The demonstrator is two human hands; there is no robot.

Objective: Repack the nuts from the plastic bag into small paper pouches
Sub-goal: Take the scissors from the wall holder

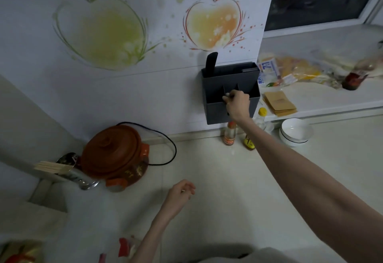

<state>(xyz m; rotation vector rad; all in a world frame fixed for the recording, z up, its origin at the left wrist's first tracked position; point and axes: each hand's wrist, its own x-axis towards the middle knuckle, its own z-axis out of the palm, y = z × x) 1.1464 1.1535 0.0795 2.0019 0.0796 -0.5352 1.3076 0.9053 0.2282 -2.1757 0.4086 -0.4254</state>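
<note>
The right hand [237, 104] pinches something small in the grey wall box [232, 96]; flat paper pouches [278, 103] lie just right on the white ledge [331, 101]; left hand [180, 195] loosely curled, holding nothing

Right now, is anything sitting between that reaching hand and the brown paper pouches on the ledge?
Only the dark wall organizer it is reaching into; the right hand is at its compartments, and the paper pouches lie just beyond its right wall.
</note>
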